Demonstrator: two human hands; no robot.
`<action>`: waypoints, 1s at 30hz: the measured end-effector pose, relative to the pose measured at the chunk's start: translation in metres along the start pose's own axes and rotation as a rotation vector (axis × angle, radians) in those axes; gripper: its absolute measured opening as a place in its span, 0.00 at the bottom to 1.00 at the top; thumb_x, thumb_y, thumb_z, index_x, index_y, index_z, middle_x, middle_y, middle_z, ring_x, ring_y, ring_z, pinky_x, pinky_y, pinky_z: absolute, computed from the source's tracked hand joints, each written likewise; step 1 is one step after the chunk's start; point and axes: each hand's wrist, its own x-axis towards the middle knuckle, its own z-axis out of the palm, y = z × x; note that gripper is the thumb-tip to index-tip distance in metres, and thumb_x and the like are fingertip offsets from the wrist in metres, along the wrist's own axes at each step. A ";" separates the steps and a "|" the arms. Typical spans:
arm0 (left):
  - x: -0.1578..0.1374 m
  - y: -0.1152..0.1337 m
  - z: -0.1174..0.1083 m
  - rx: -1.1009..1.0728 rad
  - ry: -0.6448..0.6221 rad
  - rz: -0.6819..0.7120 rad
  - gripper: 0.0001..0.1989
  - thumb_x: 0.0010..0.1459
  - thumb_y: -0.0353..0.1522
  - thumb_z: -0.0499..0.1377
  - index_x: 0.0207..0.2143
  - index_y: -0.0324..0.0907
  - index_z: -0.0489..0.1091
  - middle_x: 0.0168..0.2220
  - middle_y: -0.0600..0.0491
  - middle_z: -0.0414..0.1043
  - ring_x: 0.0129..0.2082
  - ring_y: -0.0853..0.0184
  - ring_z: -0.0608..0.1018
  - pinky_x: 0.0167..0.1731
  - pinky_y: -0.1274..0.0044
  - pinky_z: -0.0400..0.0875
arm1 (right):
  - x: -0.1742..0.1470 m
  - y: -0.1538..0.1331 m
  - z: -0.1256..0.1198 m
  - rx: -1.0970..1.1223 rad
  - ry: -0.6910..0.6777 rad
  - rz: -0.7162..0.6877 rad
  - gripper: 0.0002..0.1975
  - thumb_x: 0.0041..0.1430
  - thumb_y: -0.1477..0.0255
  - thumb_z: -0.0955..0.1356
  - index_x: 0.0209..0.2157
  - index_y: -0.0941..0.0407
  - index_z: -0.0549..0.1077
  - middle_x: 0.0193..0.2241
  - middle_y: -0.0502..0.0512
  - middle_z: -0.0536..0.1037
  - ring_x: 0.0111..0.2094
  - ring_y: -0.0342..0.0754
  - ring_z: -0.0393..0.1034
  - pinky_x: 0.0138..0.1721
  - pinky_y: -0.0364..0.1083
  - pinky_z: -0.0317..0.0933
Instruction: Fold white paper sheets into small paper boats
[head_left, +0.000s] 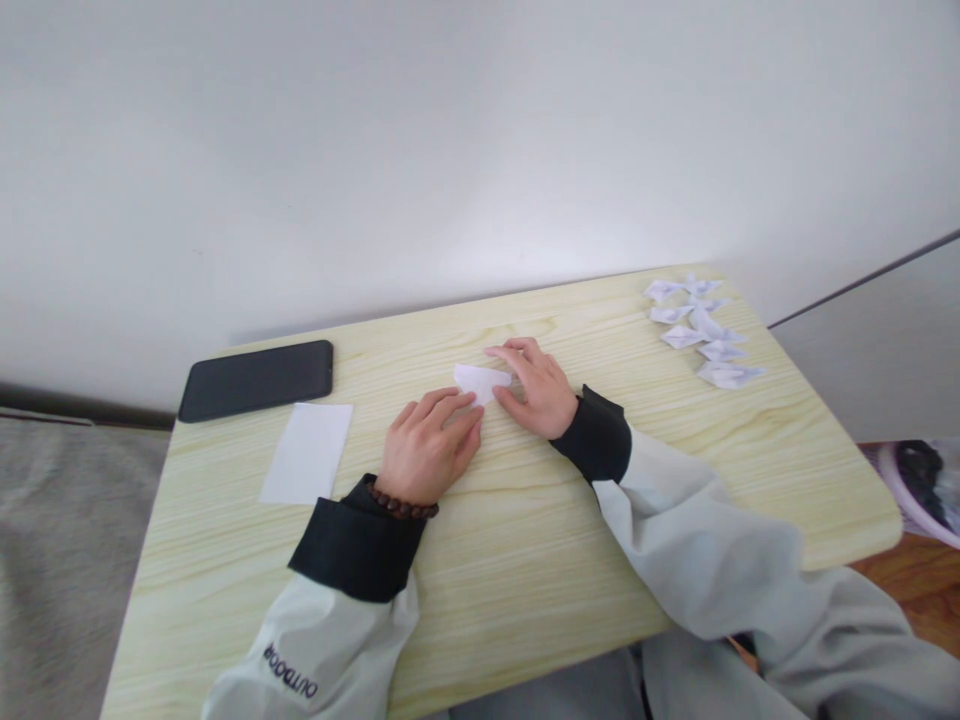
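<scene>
A small folded piece of white paper [480,380] lies on the wooden table near its middle. My left hand [433,440] rests at its lower left, fingertips pressed together on the paper's near edge. On the right side, my right hand [536,385] has thumb and forefinger apart, with the thumb touching the paper's right corner and the forefinger reaching over its far edge. The paper's near part is partly hidden by my left fingers.
To the left lie a black phone [256,381] and a sheet of white paper [307,455]. Several folded paper pieces [697,330] sit at the table's far right corner. A white wall [450,150] stands behind the table [525,570]. A bin [911,490] is at the right.
</scene>
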 end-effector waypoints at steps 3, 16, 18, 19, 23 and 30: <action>0.000 0.000 0.000 -0.011 0.001 -0.005 0.09 0.57 0.30 0.56 0.37 0.44 0.74 0.41 0.51 0.76 0.45 0.63 0.74 0.41 0.70 0.72 | 0.000 0.001 0.000 0.025 0.005 -0.012 0.23 0.54 0.76 0.61 0.53 0.57 0.63 0.48 0.61 0.64 0.41 0.51 0.65 0.44 0.50 0.59; 0.003 -0.008 0.004 -0.089 0.088 -0.199 0.10 0.58 0.32 0.55 0.40 0.42 0.72 0.41 0.48 0.71 0.43 0.63 0.71 0.45 0.70 0.68 | -0.002 0.002 0.002 -0.047 -0.016 -0.103 0.23 0.56 0.56 0.64 0.48 0.56 0.69 0.46 0.59 0.68 0.43 0.53 0.63 0.46 0.52 0.54; 0.004 -0.010 0.006 -0.051 0.059 -0.222 0.14 0.58 0.34 0.55 0.46 0.40 0.69 0.45 0.47 0.69 0.46 0.61 0.69 0.47 0.68 0.66 | -0.002 0.002 0.001 -0.048 -0.036 -0.130 0.23 0.57 0.56 0.64 0.48 0.55 0.70 0.46 0.58 0.69 0.43 0.53 0.63 0.45 0.52 0.54; 0.004 -0.010 0.007 -0.027 0.031 -0.223 0.16 0.58 0.35 0.55 0.48 0.40 0.68 0.46 0.46 0.69 0.47 0.60 0.68 0.47 0.67 0.65 | -0.002 0.002 0.000 -0.049 -0.043 -0.142 0.22 0.57 0.56 0.64 0.48 0.54 0.69 0.46 0.58 0.69 0.44 0.53 0.63 0.44 0.52 0.54; 0.003 -0.011 0.008 0.048 -0.022 -0.236 0.18 0.58 0.38 0.55 0.50 0.42 0.67 0.46 0.46 0.68 0.46 0.57 0.68 0.45 0.65 0.64 | -0.002 0.003 0.000 -0.033 -0.056 -0.180 0.21 0.58 0.57 0.63 0.49 0.53 0.69 0.45 0.57 0.70 0.45 0.52 0.63 0.43 0.51 0.53; 0.004 -0.009 0.007 0.029 0.023 -0.227 0.15 0.57 0.37 0.56 0.46 0.42 0.68 0.45 0.46 0.68 0.46 0.58 0.67 0.45 0.66 0.65 | -0.001 0.005 0.001 0.079 -0.018 -0.220 0.20 0.58 0.60 0.65 0.48 0.56 0.69 0.43 0.58 0.71 0.44 0.51 0.63 0.46 0.50 0.57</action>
